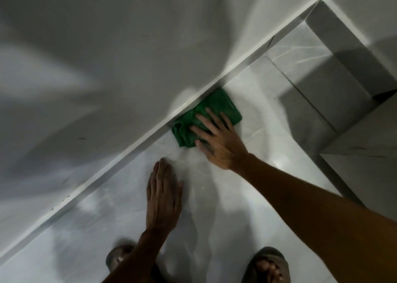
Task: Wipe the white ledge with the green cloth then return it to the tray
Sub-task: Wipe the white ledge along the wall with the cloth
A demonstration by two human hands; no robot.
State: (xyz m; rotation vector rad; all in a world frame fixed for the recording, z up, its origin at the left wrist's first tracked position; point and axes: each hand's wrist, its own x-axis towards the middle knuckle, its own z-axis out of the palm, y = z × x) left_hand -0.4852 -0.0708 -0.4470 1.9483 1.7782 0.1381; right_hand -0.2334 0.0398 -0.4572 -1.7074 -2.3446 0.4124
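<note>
The green cloth lies crumpled on the glossy floor, pushed up against the narrow white ledge that runs diagonally along the foot of the wall. My right hand presses flat on the cloth, fingers spread toward the ledge. My left hand rests flat on the floor nearer to me, fingers together, holding nothing. No tray is in view.
A white wall rises behind the ledge. Grey marble-like tiled steps stand at the right. Two feet in sandals show at the bottom edge. The shiny floor stretches between them and the ledge.
</note>
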